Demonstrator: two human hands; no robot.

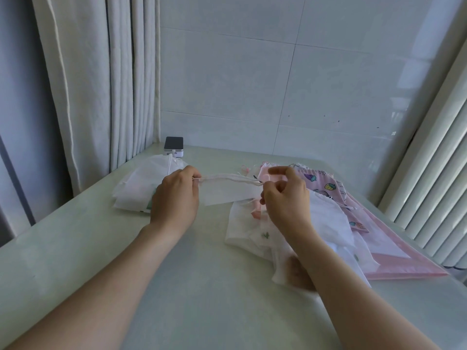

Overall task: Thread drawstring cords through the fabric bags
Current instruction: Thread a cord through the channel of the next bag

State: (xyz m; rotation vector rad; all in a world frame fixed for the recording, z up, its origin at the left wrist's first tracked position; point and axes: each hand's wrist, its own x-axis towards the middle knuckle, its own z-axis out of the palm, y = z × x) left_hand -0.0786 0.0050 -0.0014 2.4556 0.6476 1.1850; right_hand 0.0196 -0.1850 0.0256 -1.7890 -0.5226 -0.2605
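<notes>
A small white fabric bag [228, 190] is stretched level between both hands above the table. My left hand [177, 195] pinches its left top corner together with the end of a thin white cord [235, 178] that runs along the bag's top hem. My right hand [285, 195] pinches the right end of the hem and the cord, index finger raised. A short dark pin-like tool [255, 177] shows beside the right fingertips.
A pile of white bags [137, 190] lies at the left under my left hand. Another heap of white and fruit-printed pink bags [328, 223] lies at the right on a pink plastic sleeve [409, 263]. A small white box [173, 146] stands at the back. Curtains hang left, blinds right.
</notes>
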